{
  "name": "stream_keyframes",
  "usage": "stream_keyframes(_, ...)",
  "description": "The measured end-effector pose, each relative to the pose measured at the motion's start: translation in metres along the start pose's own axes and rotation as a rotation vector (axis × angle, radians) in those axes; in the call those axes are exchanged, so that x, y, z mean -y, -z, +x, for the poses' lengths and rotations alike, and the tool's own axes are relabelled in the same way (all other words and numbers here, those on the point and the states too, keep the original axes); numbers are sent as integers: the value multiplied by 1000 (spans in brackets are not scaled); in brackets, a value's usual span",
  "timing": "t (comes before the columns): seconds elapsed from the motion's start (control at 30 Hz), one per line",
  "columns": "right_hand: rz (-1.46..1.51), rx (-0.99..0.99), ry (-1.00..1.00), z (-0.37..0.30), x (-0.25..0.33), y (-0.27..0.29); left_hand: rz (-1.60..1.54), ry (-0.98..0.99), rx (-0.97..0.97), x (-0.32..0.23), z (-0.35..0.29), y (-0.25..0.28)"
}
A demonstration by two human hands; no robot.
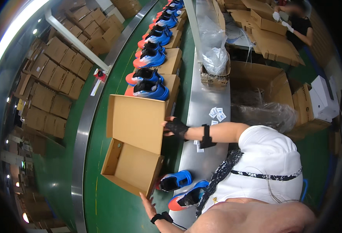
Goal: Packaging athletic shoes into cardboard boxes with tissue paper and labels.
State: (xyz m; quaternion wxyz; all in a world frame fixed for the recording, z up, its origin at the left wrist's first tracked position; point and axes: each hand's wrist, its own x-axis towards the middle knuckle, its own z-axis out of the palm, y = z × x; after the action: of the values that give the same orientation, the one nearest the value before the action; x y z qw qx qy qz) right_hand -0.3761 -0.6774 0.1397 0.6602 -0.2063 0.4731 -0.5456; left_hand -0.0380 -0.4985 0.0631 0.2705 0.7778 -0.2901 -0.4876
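An open brown cardboard shoebox lies on the green conveyor with its lid raised on the far side; its inside looks bare. My right hand, in a black fingerless glove, is closed on the lid's edge. At the box's near lower corner is my left hand, bare-fingered with a black wrist strap; its fingers are stretched out against the cardboard. Beside the box sit a blue sports shoe with a black opening and a blue and coral-red shoe, close to my body.
Several blue and coral shoes stand on brown boxes up the conveyor. Small white packets lie on the metal ledge. A carton of clear plastic bags stands there too. Another person handles cardboard at upper right.
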Motion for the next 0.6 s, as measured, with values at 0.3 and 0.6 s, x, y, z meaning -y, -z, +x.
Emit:
stream_keyframes(0.3, -1697, 550, 1171, -55, -93, 200, 110, -170, 323, 25, -50, -66)
stream_keyframes(0.6, -1500, 188, 815, -10, -102, 176, 77, -275, 307, 64, -72, -92)
